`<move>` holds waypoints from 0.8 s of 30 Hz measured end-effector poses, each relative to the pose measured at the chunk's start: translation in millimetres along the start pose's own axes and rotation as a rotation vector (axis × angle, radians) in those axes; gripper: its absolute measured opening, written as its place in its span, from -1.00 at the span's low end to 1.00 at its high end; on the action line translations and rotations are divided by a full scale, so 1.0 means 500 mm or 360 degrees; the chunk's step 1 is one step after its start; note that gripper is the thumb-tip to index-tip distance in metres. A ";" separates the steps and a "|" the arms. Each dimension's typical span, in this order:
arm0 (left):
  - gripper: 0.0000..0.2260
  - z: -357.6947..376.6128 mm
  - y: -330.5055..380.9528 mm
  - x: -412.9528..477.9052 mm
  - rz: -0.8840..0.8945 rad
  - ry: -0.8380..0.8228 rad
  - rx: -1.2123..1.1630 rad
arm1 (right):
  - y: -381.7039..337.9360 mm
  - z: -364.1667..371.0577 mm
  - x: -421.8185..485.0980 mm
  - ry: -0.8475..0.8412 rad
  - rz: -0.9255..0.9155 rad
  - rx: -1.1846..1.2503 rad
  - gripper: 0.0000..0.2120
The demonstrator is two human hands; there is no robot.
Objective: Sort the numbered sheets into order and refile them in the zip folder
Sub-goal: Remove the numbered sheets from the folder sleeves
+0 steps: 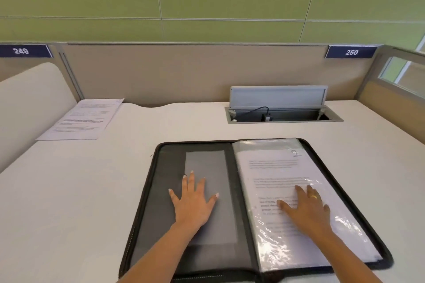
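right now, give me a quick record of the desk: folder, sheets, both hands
zip folder: open flat on the desk
left hand: flat on the folder's grey inner pocket
right hand: flat on the plastic sleeve over a printed sheet
loose sheet: far left on the desk, apart from the folder
sheet number: blue mark at top corner, too blurred to read
cable hatch: lid up, behind the folder

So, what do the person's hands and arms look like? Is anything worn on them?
The left forearm and the right forearm are bare: no sleeves, watch or bracelet in view. The right hand wears a gold ring on one finger. The left hand has longish nails with pale tips. No gloves.
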State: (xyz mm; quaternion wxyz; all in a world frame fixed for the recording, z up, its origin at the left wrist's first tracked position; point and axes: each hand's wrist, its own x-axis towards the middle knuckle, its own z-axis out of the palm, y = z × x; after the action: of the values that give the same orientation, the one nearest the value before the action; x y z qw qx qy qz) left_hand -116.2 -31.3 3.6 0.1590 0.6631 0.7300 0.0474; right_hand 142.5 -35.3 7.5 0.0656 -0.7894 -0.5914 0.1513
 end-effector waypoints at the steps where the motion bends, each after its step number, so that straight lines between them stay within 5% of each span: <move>1: -0.44 0.009 0.015 -0.003 -0.0010 -0.0015 0.0005 | 0.024 -0.004 -0.003 -0.0010 0.0022 -0.0018 -0.22; 6: -0.42 0.056 0.069 -0.022 -0.0059 0.0041 0.0097 | 0.096 -0.012 -0.011 0.0032 -0.0015 0.0066 -0.09; 24: -0.40 0.095 0.132 -0.047 -0.0164 0.0171 0.0085 | 0.102 0.011 0.043 -0.0041 -0.0459 -0.0080 -0.21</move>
State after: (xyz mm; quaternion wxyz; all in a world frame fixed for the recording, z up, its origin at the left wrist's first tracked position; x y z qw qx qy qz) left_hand -37.6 -53.5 -18.8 0.1041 0.6250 0.7717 0.0550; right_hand 192.8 -29.9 -15.6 0.0594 -0.6955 -0.7031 0.1356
